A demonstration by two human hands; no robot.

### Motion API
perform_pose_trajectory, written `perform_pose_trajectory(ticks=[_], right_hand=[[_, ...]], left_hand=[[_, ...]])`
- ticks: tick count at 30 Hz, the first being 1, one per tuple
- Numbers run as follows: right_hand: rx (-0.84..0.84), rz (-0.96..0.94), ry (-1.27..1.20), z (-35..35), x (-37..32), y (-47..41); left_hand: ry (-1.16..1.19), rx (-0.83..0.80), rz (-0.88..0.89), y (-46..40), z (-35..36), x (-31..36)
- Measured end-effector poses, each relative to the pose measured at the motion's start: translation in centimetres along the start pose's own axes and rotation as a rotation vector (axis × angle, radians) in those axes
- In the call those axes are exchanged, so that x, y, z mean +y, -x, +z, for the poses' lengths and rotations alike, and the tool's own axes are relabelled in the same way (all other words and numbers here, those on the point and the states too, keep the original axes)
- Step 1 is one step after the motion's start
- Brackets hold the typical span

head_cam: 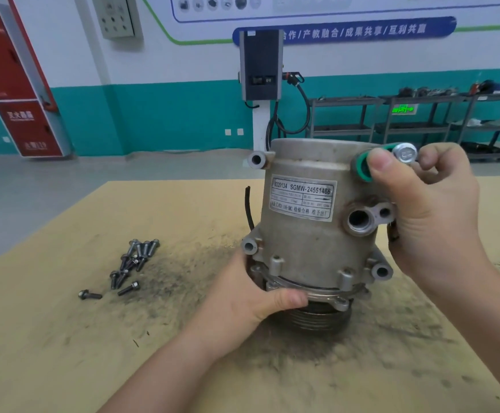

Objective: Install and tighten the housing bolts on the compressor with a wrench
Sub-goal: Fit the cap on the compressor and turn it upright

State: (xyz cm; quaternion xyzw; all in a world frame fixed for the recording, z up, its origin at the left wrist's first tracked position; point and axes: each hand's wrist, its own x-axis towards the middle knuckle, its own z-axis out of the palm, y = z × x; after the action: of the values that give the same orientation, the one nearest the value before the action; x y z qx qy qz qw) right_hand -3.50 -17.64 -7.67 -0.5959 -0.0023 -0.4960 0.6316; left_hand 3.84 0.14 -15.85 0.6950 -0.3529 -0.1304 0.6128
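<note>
Aluminium compressor (pixel 308 222) (upright on its pulley) could topple: left hand (pixel 242 296) and right hand (pixel 427 210) merely clasp it, bolts (pixel 129 263) loose nearby.

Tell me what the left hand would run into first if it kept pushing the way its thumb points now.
The left hand already grips the compressor at its lower flange, thumb pointing right along the ring. Pushing on, it would likely just slide along that flange toward the small bolt bosses, though depth is hard to judge.
</note>
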Motion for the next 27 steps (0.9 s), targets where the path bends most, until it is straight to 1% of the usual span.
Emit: perform_pose_trajectory(ticks=[4, 6, 8, 9, 10, 12, 13, 14, 17, 19, 22, 24, 27], right_hand=[[-0.011, 0.004, -0.023, -0.1, 0.2, 0.0], [-0.020, 0.018, -0.001, -0.1, 0.1, -0.2], [-0.035, 0.046, 0.052, -0.1, 0.0, -0.4], [-0.039, 0.056, 0.092, 0.0, -0.1, -0.4], [-0.040, 0.061, 0.136, 0.1, -0.2, -0.4], [-0.039, 0.051, 0.234, 0.2, -0.4, -0.1], [-0.035, 0.044, 0.279, 0.3, -0.6, 0.1], [-0.030, 0.041, 0.313, 0.4, -0.7, 0.3], [-0.029, 0.043, 0.342, 0.3, -1.0, 0.6], [-0.030, 0.049, 0.339, 0.2, -1.1, 0.6], [-0.022, 0.058, 0.302, 0.0, -0.9, 0.5], [-0.016, 0.069, 0.256, 0.1, -0.8, 0.6], [0.035, 0.050, 0.161, 0.5, -0.6, 0.7]], left_hand=[[0.055, -0.097, 0.025, -0.4, -0.4, 0.0], [0.057, -0.112, 0.021, -0.2, -0.3, 0.2], [0.007, -0.101, -0.001, 0.1, -0.3, 0.4], [-0.058, -0.076, -0.015, 0.3, -0.4, 0.6], [-0.176, -0.025, -0.043, 0.7, -0.5, 0.7], [-0.539, 0.150, -0.095, 1.7, -1.1, 1.0], [-0.665, 0.200, -0.079, 2.0, -1.4, 1.3], [-0.724, 0.197, -0.047, 2.1, -1.7, 1.5], [-0.751, 0.049, 0.013, 2.0, -2.1, 1.5], [-0.733, 0.023, 0.013, 1.9, -2.0, 1.6], [-0.659, 0.065, -0.021, 2.1, -1.4, 2.3], [-0.634, 0.161, -0.069, 2.7, -0.4, 2.8], [-0.724, 0.265, -0.177, 3.3, 2.4, 3.7]])
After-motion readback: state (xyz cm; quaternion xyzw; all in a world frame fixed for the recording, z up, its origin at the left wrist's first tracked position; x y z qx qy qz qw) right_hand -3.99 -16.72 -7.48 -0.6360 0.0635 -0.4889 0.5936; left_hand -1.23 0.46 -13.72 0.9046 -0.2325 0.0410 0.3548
